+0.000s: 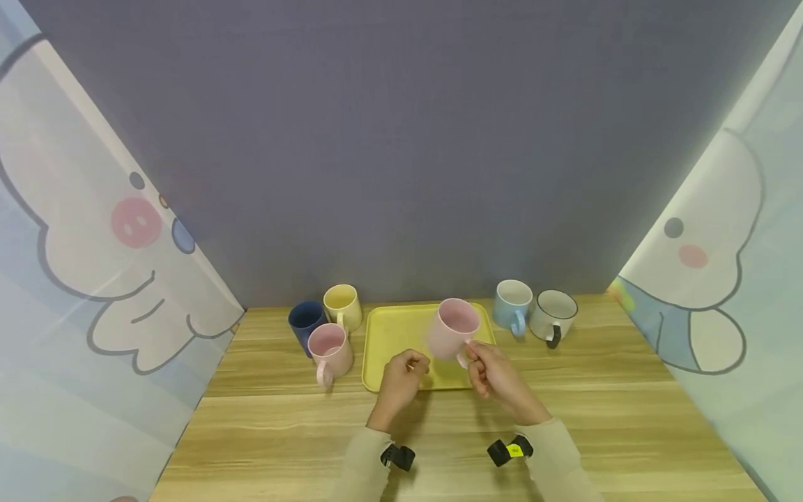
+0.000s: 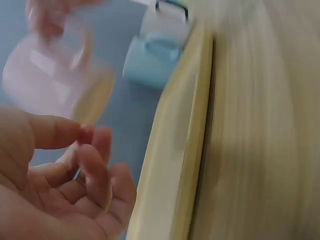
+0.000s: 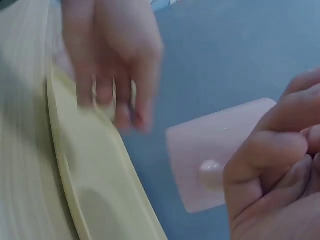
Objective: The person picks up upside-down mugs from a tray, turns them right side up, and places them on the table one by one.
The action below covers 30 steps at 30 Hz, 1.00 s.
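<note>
My right hand (image 1: 498,378) pinches the handle of a pink mug (image 1: 450,335), held up over a yellow tray (image 1: 383,348). The mug's rim faces up and back in the head view; the left wrist view shows the same mug (image 2: 47,82) slightly blurred. Just left of it, my left hand (image 1: 400,382) hovers over the tray's front edge. Its fingers (image 2: 97,175) are loosely bent with nothing in them, apart from the mug. In the right wrist view, my right fingers (image 3: 275,155) partly hide the mug's handle.
Left of the tray stand a second pink mug (image 1: 331,352), a dark blue mug (image 1: 307,322) and a yellow mug (image 1: 343,307). To its right are a light blue mug (image 1: 511,307) and a white mug (image 1: 552,315) with black handle. A grey wall (image 1: 401,153) rises behind the wooden table (image 1: 276,432).
</note>
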Each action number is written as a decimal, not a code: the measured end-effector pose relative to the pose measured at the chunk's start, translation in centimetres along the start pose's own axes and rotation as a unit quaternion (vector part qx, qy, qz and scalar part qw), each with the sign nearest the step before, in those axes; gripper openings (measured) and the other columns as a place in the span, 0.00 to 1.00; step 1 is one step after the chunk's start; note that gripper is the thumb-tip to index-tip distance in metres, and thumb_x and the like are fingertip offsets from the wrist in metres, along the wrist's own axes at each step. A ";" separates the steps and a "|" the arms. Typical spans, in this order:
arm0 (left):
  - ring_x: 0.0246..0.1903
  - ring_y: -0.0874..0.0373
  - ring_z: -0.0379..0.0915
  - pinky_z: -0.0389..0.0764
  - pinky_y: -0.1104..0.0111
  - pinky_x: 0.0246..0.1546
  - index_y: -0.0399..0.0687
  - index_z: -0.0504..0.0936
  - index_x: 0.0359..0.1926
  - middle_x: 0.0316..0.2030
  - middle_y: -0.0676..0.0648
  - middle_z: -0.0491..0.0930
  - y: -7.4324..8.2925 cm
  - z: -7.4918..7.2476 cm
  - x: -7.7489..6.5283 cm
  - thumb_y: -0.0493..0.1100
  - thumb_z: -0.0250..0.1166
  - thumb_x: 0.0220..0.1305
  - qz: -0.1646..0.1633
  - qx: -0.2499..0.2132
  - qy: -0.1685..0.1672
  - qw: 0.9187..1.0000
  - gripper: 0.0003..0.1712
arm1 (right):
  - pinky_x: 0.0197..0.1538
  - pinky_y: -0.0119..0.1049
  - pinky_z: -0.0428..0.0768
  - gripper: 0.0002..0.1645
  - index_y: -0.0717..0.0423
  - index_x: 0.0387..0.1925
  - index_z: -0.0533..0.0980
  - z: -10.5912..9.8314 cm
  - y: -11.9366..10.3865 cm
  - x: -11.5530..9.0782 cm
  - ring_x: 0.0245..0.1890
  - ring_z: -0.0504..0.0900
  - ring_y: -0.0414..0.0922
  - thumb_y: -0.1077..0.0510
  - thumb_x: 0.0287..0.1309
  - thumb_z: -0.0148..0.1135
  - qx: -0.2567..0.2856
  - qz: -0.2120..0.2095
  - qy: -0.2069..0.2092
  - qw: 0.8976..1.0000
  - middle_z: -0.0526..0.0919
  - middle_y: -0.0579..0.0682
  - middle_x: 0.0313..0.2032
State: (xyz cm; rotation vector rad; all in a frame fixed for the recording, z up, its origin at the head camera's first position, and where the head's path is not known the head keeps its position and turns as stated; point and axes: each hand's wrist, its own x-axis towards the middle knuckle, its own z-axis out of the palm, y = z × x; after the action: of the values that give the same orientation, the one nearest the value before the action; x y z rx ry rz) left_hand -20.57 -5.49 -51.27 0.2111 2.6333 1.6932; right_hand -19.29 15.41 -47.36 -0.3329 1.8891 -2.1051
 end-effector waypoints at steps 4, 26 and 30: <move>0.26 0.63 0.73 0.73 0.71 0.25 0.46 0.83 0.35 0.30 0.51 0.81 -1.6 -2.5 0.3 0.41 0.62 0.64 0.031 0.124 0.071 0.989 0.05 | 0.16 0.30 0.63 0.24 0.56 0.27 0.60 -1.7 -0.1 -1.3 0.09 0.64 0.37 0.45 0.75 0.36 -0.079 0.012 0.046 0.996 0.67 0.43 0.09; 0.39 0.53 0.70 0.72 0.59 0.46 0.57 0.81 0.14 0.28 0.51 0.75 -5.7 -5.3 -0.8 0.46 0.80 0.38 0.086 0.278 0.036 0.956 0.13 | 0.16 0.33 0.70 0.26 0.59 0.26 0.64 -8.9 3.6 -5.8 0.11 0.66 0.36 0.46 0.76 0.34 -0.116 0.029 0.211 0.970 0.68 0.42 0.10; 0.38 0.54 0.70 0.72 0.60 0.44 0.57 0.81 0.13 0.27 0.52 0.75 -5.8 -5.2 -0.7 0.47 0.80 0.37 0.085 0.287 0.042 0.953 0.13 | 0.17 0.32 0.70 0.27 0.58 0.25 0.64 -9.2 4.2 -5.9 0.11 0.66 0.36 0.46 0.76 0.33 -0.117 0.039 0.225 0.967 0.69 0.42 0.10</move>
State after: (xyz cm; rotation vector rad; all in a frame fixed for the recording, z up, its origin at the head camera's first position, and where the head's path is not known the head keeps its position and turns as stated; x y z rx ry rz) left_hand -20.90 -12.65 -54.38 0.3819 3.1848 0.9284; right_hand -16.83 25.70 -52.46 0.1916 2.3655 -2.0305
